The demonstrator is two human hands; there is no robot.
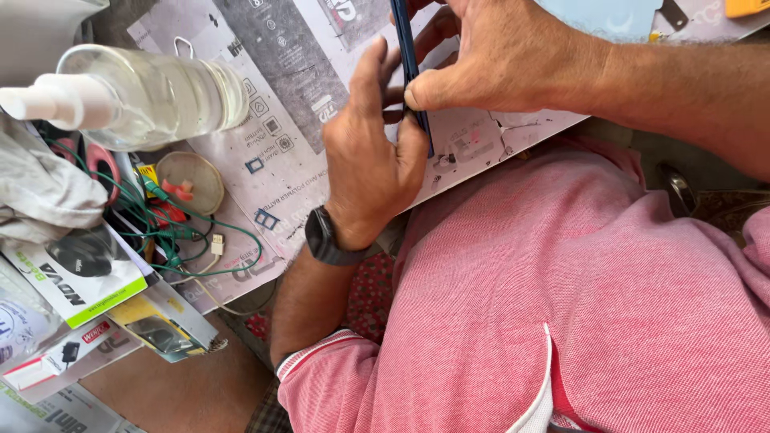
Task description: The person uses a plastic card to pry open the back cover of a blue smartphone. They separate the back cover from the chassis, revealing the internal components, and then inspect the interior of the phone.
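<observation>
A thin dark-blue phone (411, 68) stands on edge between the two hands, its long axis running from the upper middle of the view down toward the person's chest, above the printed mat (281, 120) that covers the counter. The left hand (373, 156), with a dark watch (327, 239) on its wrist, lies under and to one side of the phone, fingers curled up against its face. The right hand (497, 56) comes in from the other side, its thumb pressed on the near end of the edge and its fingers wrapped over the far side, so both hands are clamped on the phone. Well apart on the counter lie a clear spray bottle (152, 96), a tangle of green wires (172, 228) and small packaged boxes (80, 281).
</observation>
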